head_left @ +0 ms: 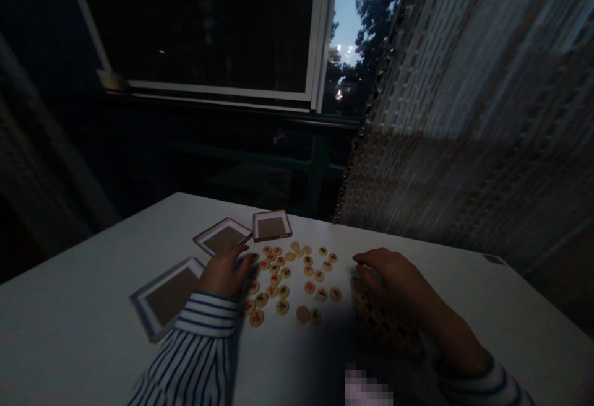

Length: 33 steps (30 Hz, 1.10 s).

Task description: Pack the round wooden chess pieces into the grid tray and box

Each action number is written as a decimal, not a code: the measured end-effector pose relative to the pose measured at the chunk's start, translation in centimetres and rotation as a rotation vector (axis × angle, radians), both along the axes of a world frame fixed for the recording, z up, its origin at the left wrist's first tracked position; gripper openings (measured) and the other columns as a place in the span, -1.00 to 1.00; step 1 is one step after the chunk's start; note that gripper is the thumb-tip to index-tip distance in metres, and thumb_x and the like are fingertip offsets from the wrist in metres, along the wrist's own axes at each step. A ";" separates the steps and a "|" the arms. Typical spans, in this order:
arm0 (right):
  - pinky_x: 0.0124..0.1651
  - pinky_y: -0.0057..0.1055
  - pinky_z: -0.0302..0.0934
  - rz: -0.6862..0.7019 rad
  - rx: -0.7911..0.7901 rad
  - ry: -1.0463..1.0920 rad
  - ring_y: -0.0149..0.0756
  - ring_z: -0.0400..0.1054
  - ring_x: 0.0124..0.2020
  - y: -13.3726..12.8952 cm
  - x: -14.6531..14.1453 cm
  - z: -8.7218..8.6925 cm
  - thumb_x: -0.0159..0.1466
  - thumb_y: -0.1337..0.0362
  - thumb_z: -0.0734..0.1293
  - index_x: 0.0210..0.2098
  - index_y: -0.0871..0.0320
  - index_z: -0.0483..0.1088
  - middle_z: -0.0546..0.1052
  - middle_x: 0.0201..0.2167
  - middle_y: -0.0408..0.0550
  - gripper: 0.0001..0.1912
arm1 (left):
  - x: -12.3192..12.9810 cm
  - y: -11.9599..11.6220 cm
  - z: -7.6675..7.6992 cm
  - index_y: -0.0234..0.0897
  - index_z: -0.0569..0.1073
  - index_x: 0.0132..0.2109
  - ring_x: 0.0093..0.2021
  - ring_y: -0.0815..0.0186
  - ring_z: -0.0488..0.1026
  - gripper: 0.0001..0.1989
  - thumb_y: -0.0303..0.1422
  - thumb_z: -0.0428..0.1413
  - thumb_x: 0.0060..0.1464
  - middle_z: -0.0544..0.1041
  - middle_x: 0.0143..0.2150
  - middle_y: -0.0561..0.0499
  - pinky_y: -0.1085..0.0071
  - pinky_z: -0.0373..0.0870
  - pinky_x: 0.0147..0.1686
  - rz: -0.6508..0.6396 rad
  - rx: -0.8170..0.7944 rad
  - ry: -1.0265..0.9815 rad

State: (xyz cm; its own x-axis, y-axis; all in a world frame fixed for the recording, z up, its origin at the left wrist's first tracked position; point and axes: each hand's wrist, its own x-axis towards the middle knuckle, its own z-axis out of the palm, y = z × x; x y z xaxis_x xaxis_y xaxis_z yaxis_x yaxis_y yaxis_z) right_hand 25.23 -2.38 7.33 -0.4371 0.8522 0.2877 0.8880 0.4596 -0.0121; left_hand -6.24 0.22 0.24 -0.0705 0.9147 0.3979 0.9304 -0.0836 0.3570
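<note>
Round wooden Chinese chess pieces (283, 291) with red or dark characters lie scattered over the white table (278, 369); a few show plain faces. At their left edge is my left hand (227, 270), fingers apart and somewhat bent, with no piece visible in it. My right hand (394, 279) reaches in from the right with its fingers stretched forward, and nothing shows in its grasp. Beneath it, in shadow, sits a dark box or tray of closely set round pieces (385, 325), partly hidden by the hand and forearm.
Shallow box parts stand on the table's left side: a larger one (171, 294) and a smaller one (223, 236) near my left hand, another (272, 226) farther back. A small flat item (493, 259) lies at the far right. Bead-like curtains (464, 133) hang behind the table.
</note>
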 end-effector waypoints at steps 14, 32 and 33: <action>-0.27 -0.46 0.07 0.195 -0.206 -0.118 -0.32 0.31 -0.29 4.8 -8.5 -1.1 0.18 0.24 0.09 -0.28 0.14 0.40 0.48 -0.31 -0.02 -0.72 | 0.2 0.0 -1.1 -0.26 0.38 -0.06 -0.07 0.21 0.34 -0.65 -0.32 -0.04 -0.03 0.46 -0.09 -0.08 0.33 0.20 -0.08 -0.110 -0.182 0.101; -0.25 -0.39 0.09 0.277 -0.287 -0.256 -0.22 0.30 -0.20 8.1 -17.1 -4.2 0.11 0.19 0.17 -0.26 0.15 0.38 0.44 -0.24 0.04 -0.74 | 0.2 0.5 -1.5 -0.24 0.41 -0.21 -0.14 0.18 0.35 -0.76 -0.36 -0.10 0.04 0.46 -0.19 -0.09 0.27 0.20 -0.16 0.070 -0.184 0.118; -0.25 -0.38 0.09 0.278 -0.288 -0.255 -0.22 0.30 -0.20 8.2 -17.1 -4.3 0.11 0.19 0.17 -0.25 0.14 0.37 0.44 -0.23 0.04 -0.73 | 0.3 0.4 -1.4 -0.24 0.41 -0.21 -0.14 0.17 0.35 -0.76 -0.35 -0.10 0.03 0.46 -0.19 -0.09 0.26 0.21 -0.17 0.095 -0.194 0.120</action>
